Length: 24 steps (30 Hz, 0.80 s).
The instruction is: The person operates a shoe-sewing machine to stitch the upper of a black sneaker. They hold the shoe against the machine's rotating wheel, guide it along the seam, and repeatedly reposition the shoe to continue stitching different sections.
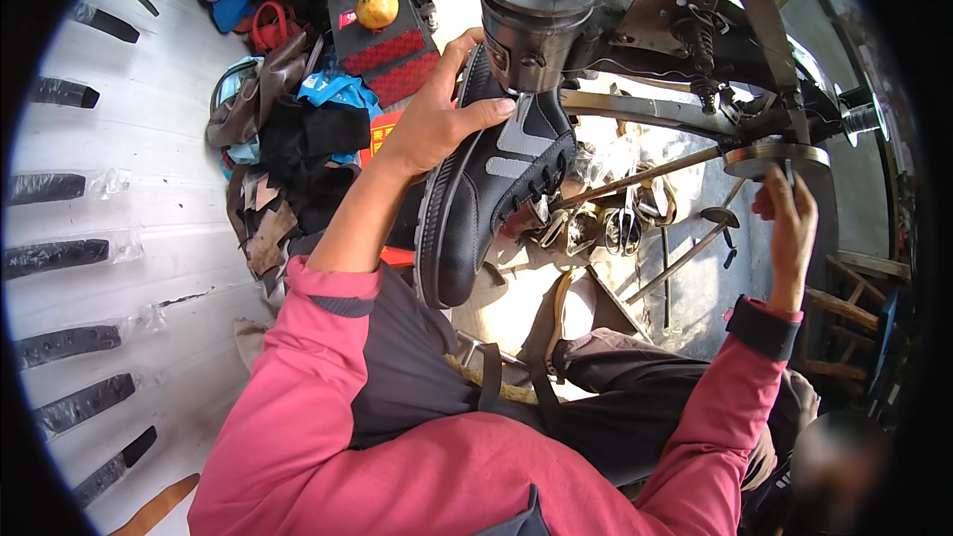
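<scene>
A black shoe (pixel 455 248) with grey trim is tilted toe-down under the metal cylinder head (pixel 536 25) of a machine. My left hand (pixel 437 124) grips the shoe near its upper end, thumb by the machine's foot and fingertips over the sole side. My right hand (pixel 789 218) has its fingers closed at the handle beneath a round metal hand wheel (pixel 747 159); the grip is partly hidden.
A pomegranate (pixel 377 10) sits on dark red-patterned boxes (pixel 387 69). Cloth and leather scraps (pixel 278 119) pile at left. Metal bars (pixel 640 174) and small parts lie below the machine. Wooden stools (pixel 844 308) stand at right, above another person's blurred part (pixel 834 457).
</scene>
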Motion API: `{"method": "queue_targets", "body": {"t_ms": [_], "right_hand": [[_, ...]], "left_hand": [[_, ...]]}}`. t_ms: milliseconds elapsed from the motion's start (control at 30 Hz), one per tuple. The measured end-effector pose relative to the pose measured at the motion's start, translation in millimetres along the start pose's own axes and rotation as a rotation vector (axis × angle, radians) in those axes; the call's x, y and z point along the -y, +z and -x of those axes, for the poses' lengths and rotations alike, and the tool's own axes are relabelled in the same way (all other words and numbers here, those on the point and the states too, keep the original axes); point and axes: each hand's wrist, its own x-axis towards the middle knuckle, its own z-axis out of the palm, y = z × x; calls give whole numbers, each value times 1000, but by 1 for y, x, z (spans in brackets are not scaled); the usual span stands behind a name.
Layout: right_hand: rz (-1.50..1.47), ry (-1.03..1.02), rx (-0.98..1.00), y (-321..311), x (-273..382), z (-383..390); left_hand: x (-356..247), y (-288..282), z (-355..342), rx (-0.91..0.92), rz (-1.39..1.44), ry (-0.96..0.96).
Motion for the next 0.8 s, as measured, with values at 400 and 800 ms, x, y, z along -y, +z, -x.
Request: {"method": "queue_targets", "body": {"t_ms": [400, 800], "right_hand": [[121, 286, 94, 44, -22, 7], [142, 377, -73, 3, -58, -13]], "left_hand": [[-10, 1, 2, 0, 27, 11], [-12, 0, 2, -7, 21, -30]]}}
